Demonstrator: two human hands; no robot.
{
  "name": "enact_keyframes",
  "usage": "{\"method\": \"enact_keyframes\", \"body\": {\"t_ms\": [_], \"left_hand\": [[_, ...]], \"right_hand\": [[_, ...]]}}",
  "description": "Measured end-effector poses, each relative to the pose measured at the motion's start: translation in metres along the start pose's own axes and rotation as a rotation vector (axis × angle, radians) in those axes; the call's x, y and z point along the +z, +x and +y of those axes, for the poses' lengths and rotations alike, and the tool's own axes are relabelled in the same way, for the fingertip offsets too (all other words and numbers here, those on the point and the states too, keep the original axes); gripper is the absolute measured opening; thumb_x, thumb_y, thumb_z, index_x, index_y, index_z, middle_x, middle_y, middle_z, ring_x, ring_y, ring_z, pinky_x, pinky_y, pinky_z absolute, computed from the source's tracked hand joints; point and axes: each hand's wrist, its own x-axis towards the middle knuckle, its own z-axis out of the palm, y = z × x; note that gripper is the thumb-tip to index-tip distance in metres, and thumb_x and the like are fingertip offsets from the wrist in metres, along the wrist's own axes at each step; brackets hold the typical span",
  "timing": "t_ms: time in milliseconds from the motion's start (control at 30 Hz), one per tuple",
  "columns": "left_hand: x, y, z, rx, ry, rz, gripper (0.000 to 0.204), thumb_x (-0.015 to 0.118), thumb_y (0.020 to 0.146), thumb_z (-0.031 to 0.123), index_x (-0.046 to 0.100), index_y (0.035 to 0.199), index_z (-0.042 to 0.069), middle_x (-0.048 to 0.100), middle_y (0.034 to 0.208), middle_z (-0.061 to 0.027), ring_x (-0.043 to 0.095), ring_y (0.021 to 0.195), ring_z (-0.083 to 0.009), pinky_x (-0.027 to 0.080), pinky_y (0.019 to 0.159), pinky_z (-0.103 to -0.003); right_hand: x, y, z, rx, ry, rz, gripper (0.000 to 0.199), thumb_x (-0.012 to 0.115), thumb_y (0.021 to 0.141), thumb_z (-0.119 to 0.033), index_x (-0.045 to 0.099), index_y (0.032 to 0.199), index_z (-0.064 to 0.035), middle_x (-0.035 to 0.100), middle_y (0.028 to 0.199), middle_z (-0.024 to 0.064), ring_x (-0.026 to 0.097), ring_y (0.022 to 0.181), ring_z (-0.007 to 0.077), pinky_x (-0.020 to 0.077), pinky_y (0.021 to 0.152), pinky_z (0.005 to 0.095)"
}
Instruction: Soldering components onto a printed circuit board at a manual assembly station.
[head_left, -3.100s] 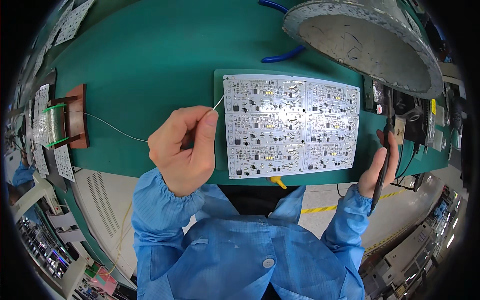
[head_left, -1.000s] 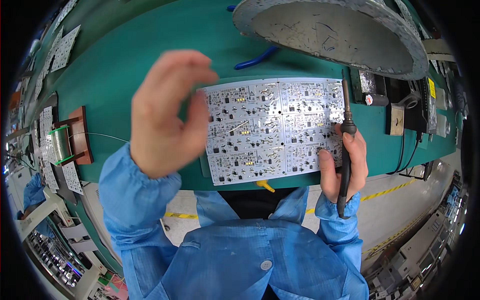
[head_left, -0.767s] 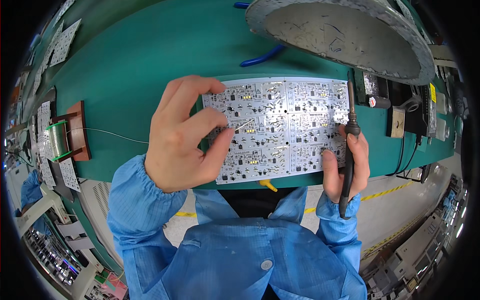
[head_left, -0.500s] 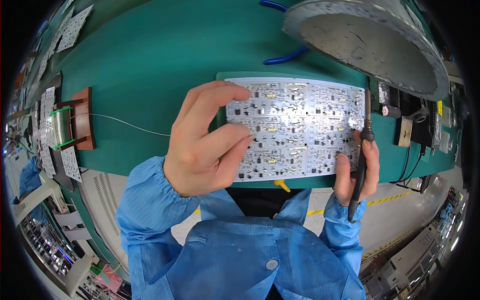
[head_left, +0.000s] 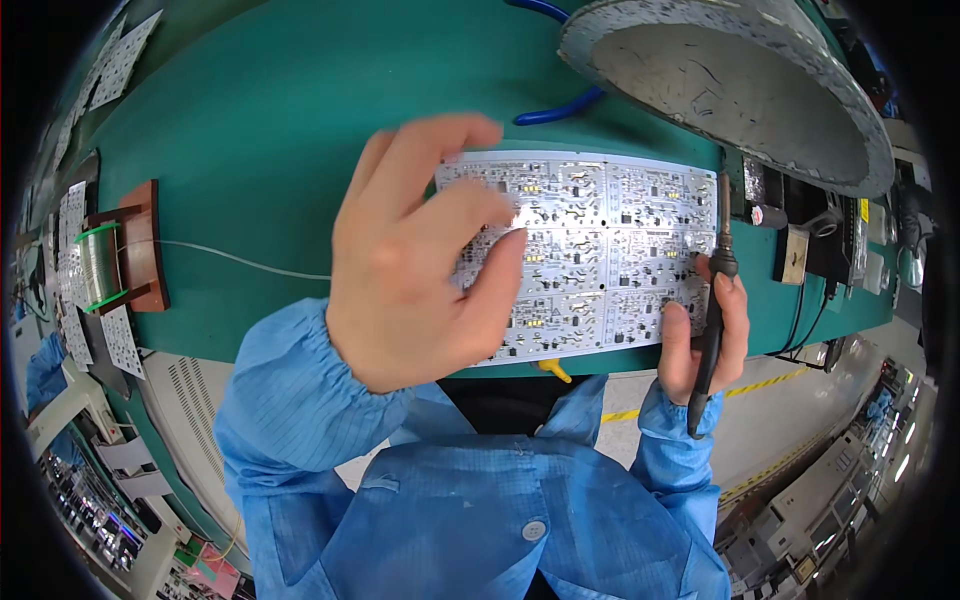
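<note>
A white panel of circuit boards [head_left: 600,250] lies on the green bench. My left hand [head_left: 420,260] hovers over the panel's left part with its fingers spread, and it covers that part. A thin solder wire [head_left: 240,262] runs from a spool toward this hand; whether the fingers pinch it is hidden. My right hand [head_left: 705,325] sits at the panel's right edge, closed around a black soldering iron [head_left: 715,300] that points up along that edge.
A solder spool [head_left: 100,265] on a brown wooden stand [head_left: 140,250] stands at the left. A big round grey lamp head [head_left: 730,85] hangs over the back right. A blue cable [head_left: 555,105] and black devices [head_left: 830,230] lie behind and to the right. More boards [head_left: 120,45] lie at the far left.
My left hand rose, then came down over the panel's left part with the fingers spread. My right hand brought the soldering iron from the bench's right side to the panel's right edge.
</note>
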Motion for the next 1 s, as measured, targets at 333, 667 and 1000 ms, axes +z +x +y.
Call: {"method": "enact_keyframes", "body": {"t_ms": [333, 667, 1000], "left_hand": [[0.040, 0.042, -0.003, -0.085, 0.268, -0.209, 0.022, 0.063, 0.074, 0.012, 0.062, 0.093, 0.002, 0.055, 0.113, -0.0170, 0.050, 0.105, -0.0353, 0.043, 0.088, -0.042], [0.050, 0.044, 0.003, -0.164, 0.286, -0.124, 0.017, 0.059, 0.072, 0.010, 0.063, 0.087, 0.002, 0.053, 0.117, -0.0192, 0.051, 0.106, -0.0354, 0.043, 0.087, -0.041], [-0.029, 0.020, -0.017, -0.171, 0.112, 0.180, 0.012, 0.056, 0.080, -0.003, 0.064, 0.088, -0.001, 0.060, 0.104, -0.0162, 0.057, 0.099, -0.0263, 0.045, 0.079, -0.033]], "right_hand": [[0.000, 0.004, 0.000, 0.021, 0.035, 0.049, 0.050, 0.067, 0.073, 0.002, 0.051, 0.119, 0.0008, 0.062, 0.107, 0.0238, 0.056, 0.105, 0.0400, 0.0439, 0.091, 0.0457], [-0.001, 0.005, -0.001, 0.012, 0.026, 0.053, 0.050, 0.069, 0.072, 0.000, 0.051, 0.118, 0.0009, 0.062, 0.106, 0.0233, 0.057, 0.104, 0.0410, 0.0440, 0.091, 0.0465], [-0.001, 0.004, 0.000, 0.010, 0.012, 0.046, 0.049, 0.069, 0.072, 0.000, 0.051, 0.118, 0.0009, 0.062, 0.107, 0.0235, 0.056, 0.105, 0.0408, 0.0439, 0.091, 0.0466]]}}
